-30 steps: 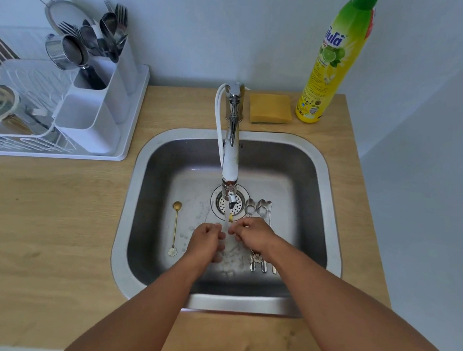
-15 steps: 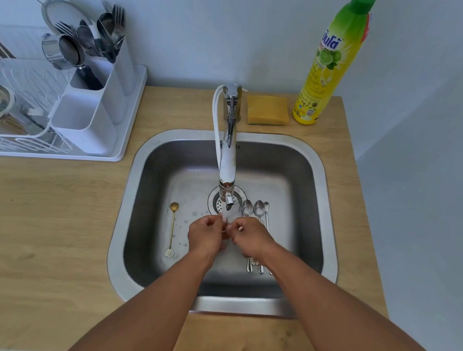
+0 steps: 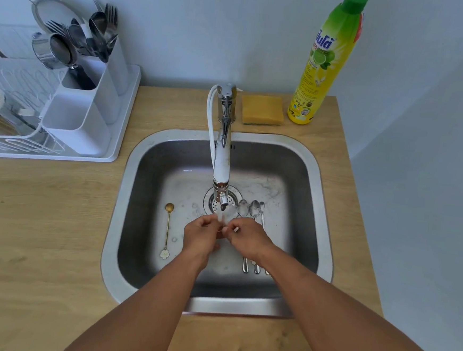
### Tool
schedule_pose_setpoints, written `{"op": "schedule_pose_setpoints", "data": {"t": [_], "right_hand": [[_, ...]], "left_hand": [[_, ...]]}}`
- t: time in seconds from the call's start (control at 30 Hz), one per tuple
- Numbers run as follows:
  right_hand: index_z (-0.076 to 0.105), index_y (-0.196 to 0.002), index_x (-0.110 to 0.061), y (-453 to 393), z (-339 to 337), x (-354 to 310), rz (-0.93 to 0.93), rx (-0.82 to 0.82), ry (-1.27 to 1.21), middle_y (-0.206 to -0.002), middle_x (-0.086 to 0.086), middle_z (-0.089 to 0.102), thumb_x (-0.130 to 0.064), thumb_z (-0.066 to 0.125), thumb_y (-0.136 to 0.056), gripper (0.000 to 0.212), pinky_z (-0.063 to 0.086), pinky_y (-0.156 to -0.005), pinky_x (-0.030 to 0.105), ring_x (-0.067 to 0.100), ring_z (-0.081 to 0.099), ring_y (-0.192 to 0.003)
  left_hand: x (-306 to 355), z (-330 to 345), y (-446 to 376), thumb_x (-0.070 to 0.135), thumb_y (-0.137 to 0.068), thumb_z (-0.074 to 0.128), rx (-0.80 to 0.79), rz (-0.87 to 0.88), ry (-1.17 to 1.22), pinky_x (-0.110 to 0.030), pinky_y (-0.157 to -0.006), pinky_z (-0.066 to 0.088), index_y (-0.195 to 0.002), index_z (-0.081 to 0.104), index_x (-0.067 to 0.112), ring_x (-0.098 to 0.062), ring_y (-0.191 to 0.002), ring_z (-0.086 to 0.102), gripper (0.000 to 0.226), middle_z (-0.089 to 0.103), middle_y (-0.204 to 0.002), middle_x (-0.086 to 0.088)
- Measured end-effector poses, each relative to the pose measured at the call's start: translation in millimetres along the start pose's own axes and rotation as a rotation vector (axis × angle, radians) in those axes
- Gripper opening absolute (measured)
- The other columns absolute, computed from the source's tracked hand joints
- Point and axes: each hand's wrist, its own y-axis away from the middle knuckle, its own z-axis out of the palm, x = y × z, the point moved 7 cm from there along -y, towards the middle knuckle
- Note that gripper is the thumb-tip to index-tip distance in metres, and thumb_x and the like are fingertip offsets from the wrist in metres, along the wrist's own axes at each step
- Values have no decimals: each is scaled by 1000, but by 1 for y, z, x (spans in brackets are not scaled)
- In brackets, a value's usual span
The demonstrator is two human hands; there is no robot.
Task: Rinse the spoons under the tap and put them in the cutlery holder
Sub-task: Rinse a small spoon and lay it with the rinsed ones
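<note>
Both hands meet under the running tap [image 3: 221,171] over the sink [image 3: 115,230]. My left hand [image 3: 202,235] and my right hand [image 3: 248,240] pinch the two ends of a thin gold spoon [image 3: 222,230], which is mostly hidden by fingers and water. Another gold spoon [image 3: 167,225] with a flower end lies on the sink floor to the left. Three silver spoons [image 3: 254,209] lie side by side to the right of the drain, partly under my right hand. The white cutlery holder [image 3: 85,114] stands at the back left with forks and spoons in its rear compartment.
A white dish rack [image 3: 7,119] with metal items sits left of the holder on a white tray. A yellow sponge [image 3: 261,110] and a tall yellow-green dish soap bottle [image 3: 326,66] stand behind the sink. A wall closes the right side.
Both hands have drawn closer together under the stream and shifted slightly toward the tap. The spoons on the sink floor have not moved.
</note>
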Motion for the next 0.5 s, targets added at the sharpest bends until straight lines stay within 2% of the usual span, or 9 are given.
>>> {"op": "schedule_pose_setpoints", "data": {"t": [0.1, 0.17, 0.23, 0.27, 0.33, 0.37, 0.43, 0.5], "right_hand": [[71, -72, -27, 2, 7, 2, 84, -27, -129, -73, -7, 65, -29, 63, -95, 24, 44, -51, 24, 13, 57, -61], [74, -76, -20, 3, 14, 5, 180, -77, -324, -67, -2, 62, -19, 63, -90, 18, 38, -45, 24, 14, 51, -59], [75, -77, -15, 3, 22, 8, 262, -131, -527, -61, 0, 56, -9, 64, -85, 15, 30, -42, 24, 11, 45, -52], [75, -78, -13, 3, 24, 9, 285, -143, -585, -59, 0, 55, -6, 64, -85, 15, 27, -41, 24, 10, 41, -49], [76, -77, -13, 3, 24, 12, 293, -130, -611, -57, -2, 58, -6, 66, -86, 15, 27, -43, 24, 10, 43, -49], [76, -75, -16, 3, 22, 13, 286, -110, -591, -58, -4, 62, -8, 68, -86, 15, 30, -45, 25, 9, 48, -52], [76, -75, -19, 2, 19, 15, 260, -62, -528, -69, -5, 71, -15, 71, -86, 13, 38, -51, 25, 11, 59, -65], [77, -79, -20, 0, 16, 16, 217, -15, -456, -79, -4, 74, -19, 72, -89, 11, 44, -58, 24, 11, 64, -71]], "left_hand": [[1, -1, 0, 29, -100, 66, 64, -38, 45, -32, -58, 59, -92, 77, 14, -12, -63, 75, 20, 81, -78, 1], [4, 1, 0, 34, -102, 63, 83, -75, 96, -32, -57, 61, -89, 77, 13, -15, -65, 76, 28, 81, -77, -1], [5, 4, 0, 34, -102, 62, 77, -149, 200, -37, -59, 65, -94, 74, 10, -19, -68, 76, 28, 81, -80, -3], [4, 6, 1, 33, -103, 61, 64, -195, 248, -40, -65, 66, -98, 73, 9, -23, -74, 75, 28, 82, -84, -4], [1, 9, 2, 33, -105, 58, 21, -275, 313, -43, -75, 65, -108, 73, 8, -28, -86, 69, 29, 79, -94, -6], [1, 10, 3, 31, -105, 57, -2, -296, 333, -42, -75, 64, -111, 73, 9, -28, -90, 70, 28, 78, -95, -5], [0, 11, 6, 28, -105, 57, -44, -305, 361, -38, -67, 64, -111, 73, 11, -25, -93, 77, 25, 81, -94, -3], [1, 12, 9, 26, -104, 60, -79, -304, 378, -33, -59, 62, -109, 74, 10, -21, -84, 79, 22, 82, -94, -3]]}}
